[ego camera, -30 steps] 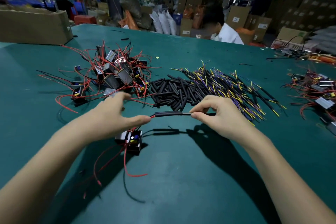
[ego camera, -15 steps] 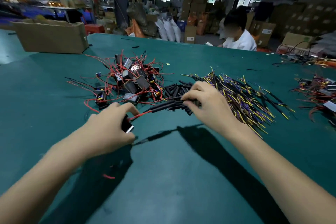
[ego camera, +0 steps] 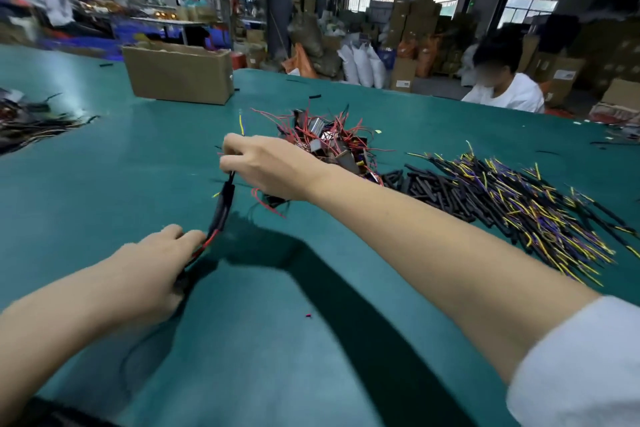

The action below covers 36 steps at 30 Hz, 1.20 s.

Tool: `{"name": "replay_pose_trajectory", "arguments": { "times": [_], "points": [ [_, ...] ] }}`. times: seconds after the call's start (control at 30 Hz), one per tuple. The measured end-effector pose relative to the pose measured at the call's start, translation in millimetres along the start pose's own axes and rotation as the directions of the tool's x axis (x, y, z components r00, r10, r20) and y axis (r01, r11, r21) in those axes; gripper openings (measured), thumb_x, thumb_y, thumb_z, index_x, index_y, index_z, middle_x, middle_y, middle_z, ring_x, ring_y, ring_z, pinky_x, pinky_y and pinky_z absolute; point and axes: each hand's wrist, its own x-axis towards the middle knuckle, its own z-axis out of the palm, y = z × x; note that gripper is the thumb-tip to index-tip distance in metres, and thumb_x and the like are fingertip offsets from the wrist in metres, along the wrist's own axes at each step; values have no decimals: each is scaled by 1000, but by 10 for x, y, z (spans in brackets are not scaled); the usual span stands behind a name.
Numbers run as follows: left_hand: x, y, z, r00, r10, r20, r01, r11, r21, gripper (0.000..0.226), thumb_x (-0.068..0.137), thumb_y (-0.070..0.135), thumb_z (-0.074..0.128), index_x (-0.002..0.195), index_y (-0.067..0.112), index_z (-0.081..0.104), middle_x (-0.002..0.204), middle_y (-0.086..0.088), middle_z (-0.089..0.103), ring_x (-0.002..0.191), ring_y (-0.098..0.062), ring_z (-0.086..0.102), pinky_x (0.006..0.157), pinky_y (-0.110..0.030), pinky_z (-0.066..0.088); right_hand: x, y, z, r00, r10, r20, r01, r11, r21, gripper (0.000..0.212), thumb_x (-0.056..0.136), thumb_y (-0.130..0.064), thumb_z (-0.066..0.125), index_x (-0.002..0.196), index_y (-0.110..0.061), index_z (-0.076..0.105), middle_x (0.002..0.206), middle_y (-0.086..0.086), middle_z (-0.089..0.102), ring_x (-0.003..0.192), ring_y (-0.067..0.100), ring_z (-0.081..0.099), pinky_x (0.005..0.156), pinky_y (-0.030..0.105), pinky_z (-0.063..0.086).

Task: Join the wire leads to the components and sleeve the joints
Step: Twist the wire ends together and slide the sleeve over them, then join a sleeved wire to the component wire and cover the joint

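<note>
Left hand (ego camera: 149, 267): near left, low over the table (ego camera: 311, 357); fingers curled round a dark part that is mostly hidden under the palm, so what it is cannot be told. Fingertips (ego camera: 194, 237) lie pressed together at the red wire (ego camera: 207, 242) where it leaves the hand.
Right hand (ego camera: 273, 166): reached across to the middle, raised above the table; thumb and forefinger pinch the far end of the lead (ego camera: 231, 174) just above the sleeve (ego camera: 223, 204). The other fingers are curled in.
Sleeve: black tube, strung tilted between the two hands, its far end just below the right fingertips, its near end just beyond the left fingertips. Blurred.
Red wire: comes out of the sleeve's near end and runs into the left hand.
Yellow tip (ego camera: 241, 123): sticks up just beyond the right hand's fingers.
Component pile (ego camera: 329, 139): metal-cased parts with red leads, far side of the right hand, partly behind it.
Sleeve pile (ego camera: 436, 187): black tubes, right of the right forearm, touching the component pile's near edge.
Lead pile (ego camera: 540, 211): black leads with yellow and purple ends, right, overlapping the sleeve pile.
Box (ego camera: 180, 74): cardboard, far left on the table, well apart from both hands.
Wire heap (ego camera: 31, 121): far left edge, blurred.
Person (ego camera: 502, 83): white top, seated at the far right side of the table.
</note>
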Motion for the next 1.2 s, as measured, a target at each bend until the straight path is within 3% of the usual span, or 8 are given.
{"name": "replay_pose_trajectory", "arguments": {
  "times": [0.17,0.43,0.5,0.6,0.73,0.9,1.03,1.2],
  "points": [
    [27,278,69,922,-175,-346,212,974,73,93,90,50,44,147,12,-18,151,-5,15,139,-18,23,109,-40,25,276,-46,233,990,73,119,-86,990,110,23,96,-8,41,112,-8,57,114,11,51,93,33,58,78,46,45],
    [245,535,122,959,-222,-174,243,964,110,70,95,60,28,144,11,19,157,-18,7,130,-28,38,98,-36,36,-34,89,396,965,259,24,-253,913,321,29,91,-10,52,117,-12,66,118,6,64,113,26,56,94,38,38],
    [274,503,130,961,-231,-155,251,960,125,71,95,62,23,140,7,27,158,-18,5,132,-27,38,99,-36,36,-180,221,351,871,471,-139,-385,831,401,27,90,-12,56,113,-13,67,113,5,67,112,26,55,95,37,37],
    [310,505,146,958,-250,-142,270,952,144,78,94,65,21,142,4,25,158,-22,-3,143,-29,20,108,-38,28,-448,457,336,558,802,-215,-652,583,485,27,90,-21,57,116,-14,62,118,5,62,116,26,49,97,36,34],
    [415,636,113,962,-216,-165,243,956,167,84,92,67,17,150,6,10,156,-25,-15,147,-32,-4,116,-46,11,-730,671,419,313,935,164,-883,223,414,47,88,-49,58,118,-13,54,121,7,58,120,29,45,98,40,31],
    [567,669,65,963,-201,-180,233,957,174,81,93,67,18,150,10,14,156,-19,-19,147,-30,-2,115,-47,15,-801,698,447,313,914,259,-871,168,463,21,81,-42,68,84,-23,61,93,-3,62,101,22,54,91,36,31],
    [556,614,89,951,-269,-153,294,940,175,77,91,69,21,149,17,16,160,-14,-7,134,-27,37,101,-37,32,-775,784,236,252,959,127,-725,101,681,21,84,-42,64,88,-21,61,90,-3,61,98,22,55,100,43,38],
    [478,549,99,929,-330,-166,363,901,236,70,94,65,17,141,15,31,160,-11,4,132,-21,39,98,-35,33,-848,943,-67,212,977,-25,-534,137,834,17,89,-37,62,91,-20,60,94,3,66,90,21,58,91,32,46]
  ]
}}
